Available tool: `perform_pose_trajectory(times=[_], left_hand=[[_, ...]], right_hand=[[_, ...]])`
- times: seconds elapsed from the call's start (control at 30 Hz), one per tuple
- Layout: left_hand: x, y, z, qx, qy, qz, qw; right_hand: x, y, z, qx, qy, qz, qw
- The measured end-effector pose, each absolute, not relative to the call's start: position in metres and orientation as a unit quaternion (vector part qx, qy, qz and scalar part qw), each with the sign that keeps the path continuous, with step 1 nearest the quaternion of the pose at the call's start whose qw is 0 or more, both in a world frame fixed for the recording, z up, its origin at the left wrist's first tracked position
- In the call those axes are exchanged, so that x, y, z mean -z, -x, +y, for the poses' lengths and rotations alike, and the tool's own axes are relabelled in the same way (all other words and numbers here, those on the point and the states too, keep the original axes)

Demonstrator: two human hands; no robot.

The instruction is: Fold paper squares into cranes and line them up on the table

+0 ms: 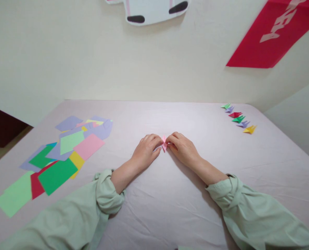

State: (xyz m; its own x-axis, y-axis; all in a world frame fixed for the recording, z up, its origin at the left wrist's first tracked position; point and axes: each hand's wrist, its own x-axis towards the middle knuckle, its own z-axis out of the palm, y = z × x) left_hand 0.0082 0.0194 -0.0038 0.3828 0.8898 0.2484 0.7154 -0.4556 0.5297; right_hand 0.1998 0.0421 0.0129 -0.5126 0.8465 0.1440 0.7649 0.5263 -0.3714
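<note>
"What fills the most space?"

"A plain pale wall (154,73) at twelve o'clock, then a table (159,208) under a pale pinkish cloth, reaching towards six."

"And on it?"

"Taking the centre as the dial's middle, loose paper sheets (62,154) overlap from nine to eight o'clock: green, lilac, pink, red, yellow. Two green-sleeved arms come in from seven and five. The left hand (146,149) and the right hand (184,149) meet just below the middle. Near three o'clock, small folded pieces (238,119) stand in a slanting row."

"The smallest thing?"

"A pink folded paper (164,143), between the fingertips, at the table's middle."

"How is it gripped?"

"Both hands pinch it lightly, left at its nine o'clock side, right at its three; the fingers partly hide the contact."

"How would it handle?"

"Probably almost weightless, crisp along its creases, easily crushed or torn at thin points. I'd hold it by the layered folds, fingertips only, and spare the tips."
</note>
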Motion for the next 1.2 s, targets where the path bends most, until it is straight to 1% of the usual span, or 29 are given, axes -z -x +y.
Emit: perform_pose_trajectory(times=[0.3, 0.43, 0.63, 0.83, 1.07, 1.2], left_hand=[[0.004, -0.014, 0.025, -0.269, -0.794, 0.518, 0.17], [0.005, -0.017, 0.036, -0.283, -0.778, 0.534, 0.169], [0.006, -0.021, 0.044, -0.285, -0.771, 0.546, 0.162], [0.01, -0.024, 0.044, -0.283, -0.766, 0.563, 0.13], [0.011, -0.025, 0.042, -0.282, -0.768, 0.565, 0.111], [0.007, -0.021, 0.036, -0.297, -0.778, 0.54, 0.121]], right_hand=[[-0.007, -0.198, 0.044, -0.16, 0.494, -0.829, 0.206], [-0.006, -0.195, 0.046, -0.163, 0.509, -0.817, 0.216], [-0.008, -0.191, 0.048, -0.15, 0.537, -0.806, 0.197], [-0.012, -0.187, 0.051, -0.138, 0.567, -0.798, 0.151], [-0.012, -0.185, 0.048, -0.098, 0.57, -0.803, 0.145], [-0.011, -0.185, 0.047, -0.081, 0.571, -0.805, 0.141]])
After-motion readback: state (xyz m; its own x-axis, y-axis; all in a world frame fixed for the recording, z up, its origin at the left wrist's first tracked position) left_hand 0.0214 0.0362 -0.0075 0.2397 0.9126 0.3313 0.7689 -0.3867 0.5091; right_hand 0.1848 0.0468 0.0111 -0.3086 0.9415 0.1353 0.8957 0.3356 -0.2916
